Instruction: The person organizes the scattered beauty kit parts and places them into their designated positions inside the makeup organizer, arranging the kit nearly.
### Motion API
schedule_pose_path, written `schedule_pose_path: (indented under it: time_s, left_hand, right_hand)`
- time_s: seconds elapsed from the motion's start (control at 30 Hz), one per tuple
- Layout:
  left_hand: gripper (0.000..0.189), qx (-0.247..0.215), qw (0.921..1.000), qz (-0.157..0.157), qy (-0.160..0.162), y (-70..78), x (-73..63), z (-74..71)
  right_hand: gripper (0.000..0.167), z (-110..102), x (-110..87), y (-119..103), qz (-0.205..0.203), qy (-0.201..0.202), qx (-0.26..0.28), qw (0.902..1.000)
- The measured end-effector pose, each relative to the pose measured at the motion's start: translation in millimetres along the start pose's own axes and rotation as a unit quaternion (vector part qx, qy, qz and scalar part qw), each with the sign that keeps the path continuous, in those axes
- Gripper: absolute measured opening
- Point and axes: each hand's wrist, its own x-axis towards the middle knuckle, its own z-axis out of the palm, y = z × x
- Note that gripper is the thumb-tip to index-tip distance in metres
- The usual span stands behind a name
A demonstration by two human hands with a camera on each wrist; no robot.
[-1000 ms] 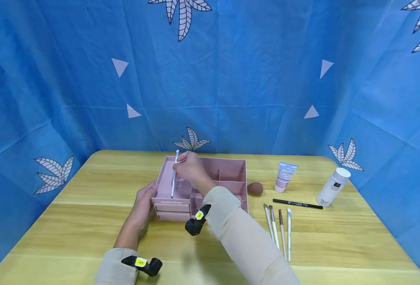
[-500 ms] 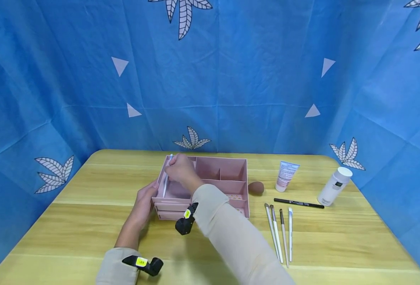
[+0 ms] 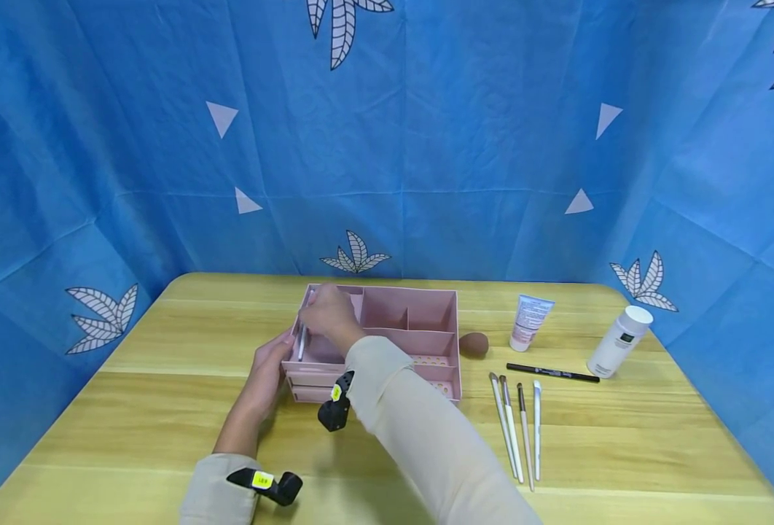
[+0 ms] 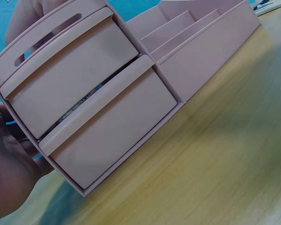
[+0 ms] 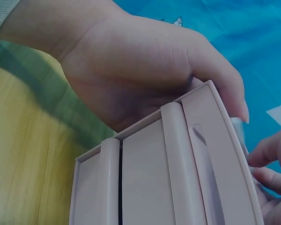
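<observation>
A pink desktop organizer [image 3: 387, 329] with drawers and open compartments stands on the table. My left hand [image 3: 265, 373] holds its left side, the thumb hooked over the top rim in the right wrist view. My right hand [image 3: 329, 315] is over the organizer's top left tray and pinches a slim white makeup brush [image 3: 302, 343]. The brush lies low along the tray's left wall, its far part mostly covered by the fingers. In the left wrist view, the front drawers [image 4: 107, 131] are closed, and part of my right hand [image 4: 25, 21] shows behind them.
Right of the organizer lie a brown makeup sponge [image 3: 474, 345], a black pencil [image 3: 552, 372] and several makeup brushes [image 3: 510, 430]. A small tube [image 3: 530, 322] and a white bottle [image 3: 620, 340] stand farther right. A blue curtain [image 3: 400, 146] hangs behind the table.
My right hand has moved left and down with the white brush, from above the tray to its left wall. My left hand has stayed on the organizer's side.
</observation>
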Motion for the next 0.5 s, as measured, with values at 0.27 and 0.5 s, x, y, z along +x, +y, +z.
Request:
schedule_pose_path:
  time_s: [0.27, 0.5]
  left_hand:
    - [0.052, -0.002, 0.9999, 0.011, -0.010, -1.0, 0.9, -0.1]
    - [0.052, 0.003, 1.0000, 0.005, -0.003, -1.5, 1.4, -0.1]
  right_hand:
    - [0.045, -0.4, -1.6, -2.3, -0.022, 0.005, -0.055, 0.9982]
    - [0.044, -3.5, -4.1, -0.3, -0.025, -0.013, -0.037, 0.9989]
